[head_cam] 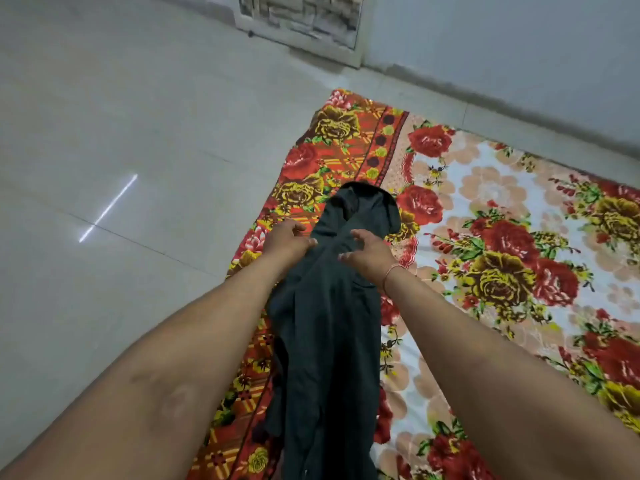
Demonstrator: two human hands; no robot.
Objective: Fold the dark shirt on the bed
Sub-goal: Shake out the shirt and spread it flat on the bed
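The dark shirt lies bunched in a long narrow strip along the left edge of the bed, its collar end at the far end. My left hand hovers at the shirt's left side near the collar, fingers spread and curled, holding nothing. My right hand hovers over the shirt's right side at the same height, fingers apart, with a thin thread band on its wrist. Both forearms reach in from the bottom of the view and hide parts of the shirt's edges.
The bed is covered by a floral sheet with red and yellow roses and an orange border on the left. Pale floor tiles lie to the left. A white-framed door or panel stands against the far wall.
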